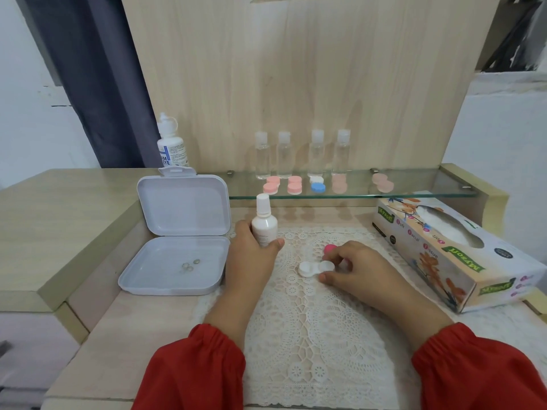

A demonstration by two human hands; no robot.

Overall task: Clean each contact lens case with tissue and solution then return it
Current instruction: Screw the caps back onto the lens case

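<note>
A white contact lens case (314, 269) with both wells uncapped lies on the lace mat (319, 335). My right hand (359, 272) pinches its right end between thumb and fingers. A pink cap (330, 248) sits just behind those fingers. My left hand (251, 255) grips a small white solution bottle (264, 221), standing upright on the mat left of the case. The tissue box (450, 250) lies at the right.
An open white plastic box (180, 232) with a few clear lenses (189, 266) stands at the left. On the glass shelf (414, 190) sit several pink lens cases (284, 184), a blue one (318, 184) and several clear bottles (302, 153). A larger solution bottle (171, 143) stands back left.
</note>
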